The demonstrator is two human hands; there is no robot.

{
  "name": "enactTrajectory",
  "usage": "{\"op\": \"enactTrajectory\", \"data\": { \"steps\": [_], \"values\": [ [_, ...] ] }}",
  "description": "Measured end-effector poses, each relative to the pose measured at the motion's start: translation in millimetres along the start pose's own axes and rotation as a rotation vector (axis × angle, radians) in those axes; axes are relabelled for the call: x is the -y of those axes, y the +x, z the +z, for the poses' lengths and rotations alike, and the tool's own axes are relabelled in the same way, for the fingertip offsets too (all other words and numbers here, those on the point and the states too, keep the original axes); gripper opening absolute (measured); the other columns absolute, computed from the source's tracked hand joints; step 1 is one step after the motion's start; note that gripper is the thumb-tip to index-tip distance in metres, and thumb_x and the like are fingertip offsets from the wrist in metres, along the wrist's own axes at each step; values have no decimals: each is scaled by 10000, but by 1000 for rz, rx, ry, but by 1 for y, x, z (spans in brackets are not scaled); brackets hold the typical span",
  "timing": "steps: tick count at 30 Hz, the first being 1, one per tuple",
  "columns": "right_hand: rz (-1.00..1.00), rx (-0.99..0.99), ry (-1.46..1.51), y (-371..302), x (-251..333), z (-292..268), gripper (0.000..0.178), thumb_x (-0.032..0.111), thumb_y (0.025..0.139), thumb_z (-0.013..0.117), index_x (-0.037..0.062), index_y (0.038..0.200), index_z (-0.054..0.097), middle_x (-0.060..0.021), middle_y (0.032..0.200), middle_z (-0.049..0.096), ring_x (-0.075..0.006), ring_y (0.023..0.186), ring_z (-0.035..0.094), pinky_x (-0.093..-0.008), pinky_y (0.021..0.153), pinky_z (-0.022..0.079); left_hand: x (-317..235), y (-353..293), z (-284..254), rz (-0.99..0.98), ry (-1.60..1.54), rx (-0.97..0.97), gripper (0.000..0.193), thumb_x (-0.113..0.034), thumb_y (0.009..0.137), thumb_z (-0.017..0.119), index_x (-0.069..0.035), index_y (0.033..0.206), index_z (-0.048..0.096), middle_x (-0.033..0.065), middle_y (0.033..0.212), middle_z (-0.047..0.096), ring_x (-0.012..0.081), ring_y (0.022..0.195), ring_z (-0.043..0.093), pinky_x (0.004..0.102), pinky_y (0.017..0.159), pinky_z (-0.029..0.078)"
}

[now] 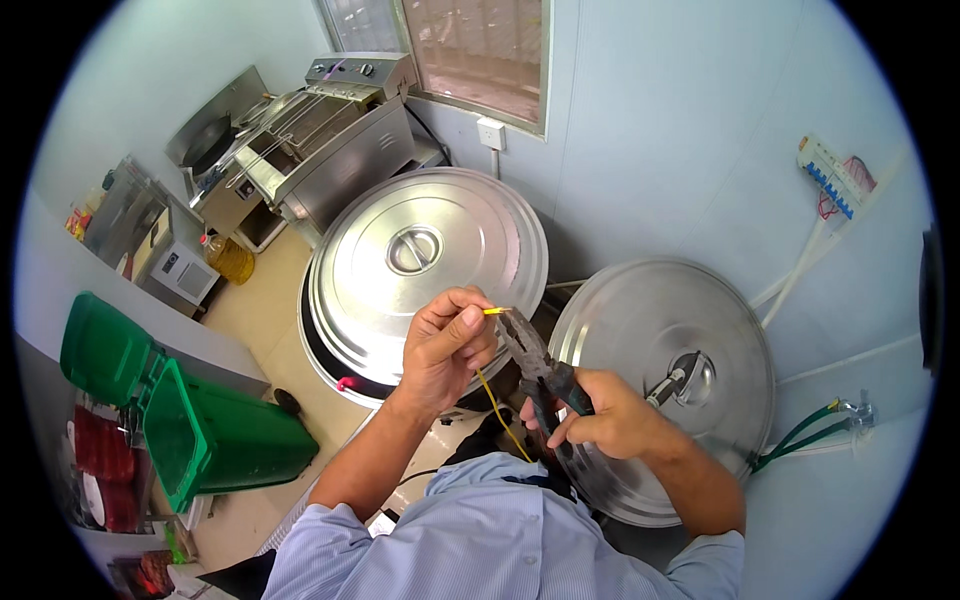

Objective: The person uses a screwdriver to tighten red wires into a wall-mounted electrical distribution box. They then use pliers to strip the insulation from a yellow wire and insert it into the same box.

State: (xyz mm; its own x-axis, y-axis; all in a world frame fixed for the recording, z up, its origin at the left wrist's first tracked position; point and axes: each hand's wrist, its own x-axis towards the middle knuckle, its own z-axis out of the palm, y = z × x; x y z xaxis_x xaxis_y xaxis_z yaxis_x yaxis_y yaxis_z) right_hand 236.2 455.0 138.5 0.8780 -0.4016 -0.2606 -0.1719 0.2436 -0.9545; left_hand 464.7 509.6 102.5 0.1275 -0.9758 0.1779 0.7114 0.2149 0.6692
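Observation:
My left hand (450,345) pinches a thin yellow wire (488,392) close to its end, between thumb and forefinger. The rest of the wire hangs below that hand toward my lap. My right hand (605,415) is closed round the dark handles of a pair of pliers (533,358). The worn metal jaws point up and to the left, and their tip meets the wire's end just beyond my left fingertips. Whether the jaws bite on the wire is too small to tell. Both hands are held in front of my chest, above the gap between two large round metal lids.
One lidded steel pot (350,230) stands ahead, another metal lid (640,300) at right. A deep fryer (350,150) is behind. A green bin (225,440) stands open at left. A breaker strip (830,180) and green cables (800,440) are on the right wall.

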Motion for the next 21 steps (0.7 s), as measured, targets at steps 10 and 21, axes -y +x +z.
{"op": "enactTrajectory", "data": {
  "steps": [10, 21],
  "values": [
    [50, -73, -191, -32, 12, -17, 372, -40, 723, 623, -23, 1093, 649, -90, 980, 710, -154, 889, 645, -304, 809, 511, 8, 8, 8, -101, 48, 170, 134, -149, 977, 624, -16, 991, 630, 27, 910, 496, 73, 577, 333, 233, 505, 312],
    [-140, -705, -201, -88, -45, -28, 398, -9, 748, 656, 6, 1146, 634, -120, 1002, 701, -219, 851, 643, -316, 818, 495, 53, 50, 86, -35, 561, 159, 98, -77, 966, 647, 8, 998, 684, -5, 828, 525, 40, 614, 436, 204, 529, 330]
  ]
}}
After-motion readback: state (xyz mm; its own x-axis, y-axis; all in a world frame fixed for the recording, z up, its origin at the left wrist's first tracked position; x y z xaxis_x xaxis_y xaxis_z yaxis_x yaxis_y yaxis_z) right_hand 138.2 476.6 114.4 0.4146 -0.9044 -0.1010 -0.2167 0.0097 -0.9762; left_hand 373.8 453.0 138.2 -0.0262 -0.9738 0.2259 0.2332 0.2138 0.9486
